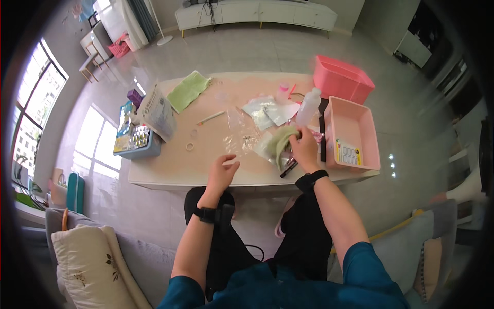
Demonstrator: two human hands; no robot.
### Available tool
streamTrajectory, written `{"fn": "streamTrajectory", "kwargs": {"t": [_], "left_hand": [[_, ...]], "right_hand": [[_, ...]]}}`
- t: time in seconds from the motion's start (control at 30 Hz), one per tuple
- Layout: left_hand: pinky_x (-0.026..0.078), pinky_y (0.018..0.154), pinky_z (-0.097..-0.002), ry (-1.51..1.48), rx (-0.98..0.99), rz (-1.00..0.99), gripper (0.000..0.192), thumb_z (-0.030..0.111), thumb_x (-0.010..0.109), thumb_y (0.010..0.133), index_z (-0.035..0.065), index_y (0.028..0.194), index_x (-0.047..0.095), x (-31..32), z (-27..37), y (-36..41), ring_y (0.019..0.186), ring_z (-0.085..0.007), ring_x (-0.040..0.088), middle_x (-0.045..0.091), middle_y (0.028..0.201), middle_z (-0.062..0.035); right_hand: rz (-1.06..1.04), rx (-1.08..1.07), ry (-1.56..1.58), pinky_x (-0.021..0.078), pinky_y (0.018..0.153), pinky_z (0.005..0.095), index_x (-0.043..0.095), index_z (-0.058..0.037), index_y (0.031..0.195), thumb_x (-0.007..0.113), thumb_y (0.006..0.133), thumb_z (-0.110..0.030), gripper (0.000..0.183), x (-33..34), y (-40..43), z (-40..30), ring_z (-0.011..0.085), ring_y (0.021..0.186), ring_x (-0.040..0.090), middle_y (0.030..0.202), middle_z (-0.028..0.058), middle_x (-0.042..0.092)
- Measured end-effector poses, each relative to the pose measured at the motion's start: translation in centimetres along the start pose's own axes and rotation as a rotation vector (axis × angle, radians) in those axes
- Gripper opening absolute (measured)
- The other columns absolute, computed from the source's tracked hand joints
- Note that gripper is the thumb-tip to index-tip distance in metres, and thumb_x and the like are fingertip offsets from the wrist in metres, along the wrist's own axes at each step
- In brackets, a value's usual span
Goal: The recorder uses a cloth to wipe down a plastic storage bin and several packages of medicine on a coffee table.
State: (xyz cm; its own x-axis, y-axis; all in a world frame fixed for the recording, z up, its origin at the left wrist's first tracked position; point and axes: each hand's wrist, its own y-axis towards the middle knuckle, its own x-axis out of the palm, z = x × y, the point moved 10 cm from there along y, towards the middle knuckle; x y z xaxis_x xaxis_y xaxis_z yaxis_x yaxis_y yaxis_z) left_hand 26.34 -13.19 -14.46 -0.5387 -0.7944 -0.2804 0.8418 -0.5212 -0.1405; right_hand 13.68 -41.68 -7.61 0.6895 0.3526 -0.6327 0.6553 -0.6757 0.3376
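My right hand [304,148] grips a crumpled green cloth [281,145] above the right part of the low table. Under and beside the cloth lie a clear plastic bag [263,146] and a dark pen-like stick [288,170]. My left hand [224,170] hovers at the table's near edge with its fingers apart and nothing in them. Between the hands and farther back are clear plastic wrappers [236,119] and silvery-white packets [266,112]. A translucent bottle [308,106] stands just beyond my right hand.
An open pale pink bin [349,127] sits at the right, with a darker pink bin [343,79] behind it. At the left stand a blue-grey basket [142,150] and a white bag [157,112]. A green cloth [189,90], a pen [210,118] and a tape ring [189,146] lie on the table [181,166].
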Motion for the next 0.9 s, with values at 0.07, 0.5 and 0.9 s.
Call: {"fn": "streamTrajectory", "kwargs": {"t": [0.07,0.5,0.9], "left_hand": [[0.056,0.082,-0.0335,0.019,-0.007,0.056,0.040,0.019,0.074,0.087,-0.0044,0.118,0.064,-0.7,-2.0,1.7,0.090,-0.0240,0.072,0.071,0.112,-0.0159],[0.039,0.111,-0.0486,0.948,0.225,-0.019,0.063,0.025,0.070,0.088,0.0108,0.145,0.046,2.5,-3.0,7.3,0.141,-0.0374,0.038,0.042,0.153,-0.0124],[0.036,0.109,-0.0547,1.208,0.163,-0.335,0.071,0.044,0.071,0.085,0.0073,0.142,0.050,2.9,-4.4,1.6,0.147,-0.0366,0.028,0.030,0.158,-0.0206]], "right_hand": [[0.061,0.058,0.073,0.0497,0.076,0.0439,0.059,-0.0026,0.102,0.063,0.088,-0.021,0.024,-0.9,0.5,0.7,0.0347,0.086,0.065,0.091,0.0179,0.066],[0.028,0.179,0.841,0.0456,0.085,0.0246,0.055,-0.0011,0.116,0.053,0.100,-0.011,0.019,2.5,-0.9,-1.6,0.0100,0.094,0.057,0.102,0.0046,0.062],[-0.084,0.553,1.305,0.0487,0.088,0.0307,0.058,-0.0078,0.114,0.045,0.103,-0.022,0.022,10.0,-2.3,0.6,0.0140,0.098,0.060,0.104,0.0015,0.062]]}}
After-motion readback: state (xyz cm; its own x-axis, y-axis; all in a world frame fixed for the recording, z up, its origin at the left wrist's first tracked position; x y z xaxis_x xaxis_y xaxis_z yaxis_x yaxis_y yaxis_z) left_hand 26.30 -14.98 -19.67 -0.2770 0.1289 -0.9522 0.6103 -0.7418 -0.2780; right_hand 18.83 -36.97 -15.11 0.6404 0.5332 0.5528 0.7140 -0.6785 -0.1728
